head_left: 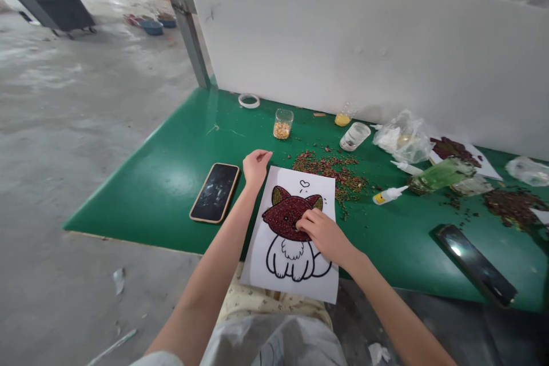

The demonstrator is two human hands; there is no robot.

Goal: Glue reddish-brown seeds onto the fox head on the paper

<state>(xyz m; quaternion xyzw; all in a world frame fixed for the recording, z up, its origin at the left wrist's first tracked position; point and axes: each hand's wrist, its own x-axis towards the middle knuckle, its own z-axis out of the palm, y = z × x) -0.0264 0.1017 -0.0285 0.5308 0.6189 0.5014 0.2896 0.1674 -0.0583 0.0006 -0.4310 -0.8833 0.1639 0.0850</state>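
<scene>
A white sheet (257, 263) with a printed cartoon fox lies at the table's front edge and overhangs it towards my lap. Dark red beans or seeds fill the fox's head (278, 214), and greenish ones fill its ears; the body is bare outline. My right hand (321, 231) rests on the head's right side, fingertips pinched together against it. Whatever is between them is hidden. Just beyond the sheet's upper left corner, my left hand (256, 167) is held with its fingers pinched; anything in them is too small to make out. Loose red and green seeds (330, 171) lie beyond the sheet.
A phone (215, 193) lies left of my left arm. Behind stand a cup of yellow kernels (283, 124), a tape roll (249, 101) and a clear cup (355, 136). Rightward are a glue bottle (389, 195), a green bottle (444, 176) and a dark phone (476, 263). A white partition (364, 40) closes the back.
</scene>
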